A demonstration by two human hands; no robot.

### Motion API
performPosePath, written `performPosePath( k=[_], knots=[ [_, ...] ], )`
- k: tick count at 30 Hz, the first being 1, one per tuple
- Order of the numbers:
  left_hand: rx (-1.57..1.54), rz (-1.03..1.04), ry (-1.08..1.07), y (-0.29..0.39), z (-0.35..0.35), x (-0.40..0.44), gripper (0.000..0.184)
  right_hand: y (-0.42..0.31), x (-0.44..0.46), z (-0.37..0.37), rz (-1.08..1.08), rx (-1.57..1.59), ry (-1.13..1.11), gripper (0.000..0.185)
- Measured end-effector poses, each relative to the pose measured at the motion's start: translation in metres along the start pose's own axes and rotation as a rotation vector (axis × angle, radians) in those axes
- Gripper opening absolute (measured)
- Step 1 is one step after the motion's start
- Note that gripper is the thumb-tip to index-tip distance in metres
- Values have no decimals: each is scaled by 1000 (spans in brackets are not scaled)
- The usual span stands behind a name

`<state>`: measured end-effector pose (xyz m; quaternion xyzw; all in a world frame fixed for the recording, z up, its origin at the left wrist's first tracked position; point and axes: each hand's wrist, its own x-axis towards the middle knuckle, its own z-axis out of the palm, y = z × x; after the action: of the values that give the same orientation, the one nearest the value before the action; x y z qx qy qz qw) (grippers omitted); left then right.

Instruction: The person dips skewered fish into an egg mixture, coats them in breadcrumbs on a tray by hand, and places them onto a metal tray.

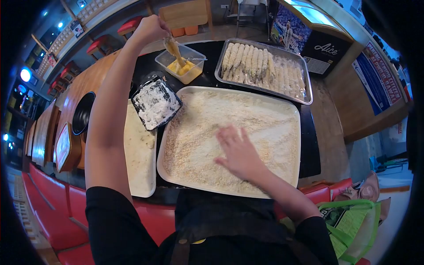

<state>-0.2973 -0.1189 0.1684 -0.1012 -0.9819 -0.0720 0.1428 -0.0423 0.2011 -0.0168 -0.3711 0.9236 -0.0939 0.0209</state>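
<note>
My left hand (152,30) is closed on the end of a battered piece (171,45), which hangs down into the yellow egg mixture (181,67) in a clear plastic container (193,77). My right hand (237,152) lies with its fingers spread over the crumbs (198,115) in a large white tray (295,132). A black square bowl (140,110) of white flour (155,102) sits between the container and the trays. At the back right, a metal-edged tray (308,84) holds several long coated pieces (247,59) in rows.
Left of the crumb tray lies another pale tray (139,163). A black round bowl (83,114) is on the wooden table at the left. Red seats (48,198) run along the lower left, and a green bag (353,225) is at the lower right.
</note>
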Motion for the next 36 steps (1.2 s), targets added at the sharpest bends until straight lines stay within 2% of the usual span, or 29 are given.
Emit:
performPosePath(
  k=[7,10,13,14,18,19,24,30,36],
  knots=[
    [23,16,46,-1,-18,0,22,47,-16,-5,278,-56,61,71],
    [105,34,79,-2,-15,1,20,53,-17,-4,302,-27,93,70],
    [144,56,124,-4,-2,6,20,54,-17,3,270,-41,205,69],
    [148,62,138,-4,5,8,20,55,-17,2,282,-35,173,69],
    [154,202,11,17,26,-1,19,55,-18,0,291,-24,124,69],
    [53,218,-53,20,35,-6,18,55,-18,0,288,-24,132,69],
    [-85,216,-285,35,73,-25,21,55,-18,2,274,-10,174,69],
    [-88,151,-317,27,88,-27,18,54,-17,1,266,-17,198,69],
    [-72,113,-201,20,57,-19,20,55,-17,2,255,-29,216,69]
  ],
)
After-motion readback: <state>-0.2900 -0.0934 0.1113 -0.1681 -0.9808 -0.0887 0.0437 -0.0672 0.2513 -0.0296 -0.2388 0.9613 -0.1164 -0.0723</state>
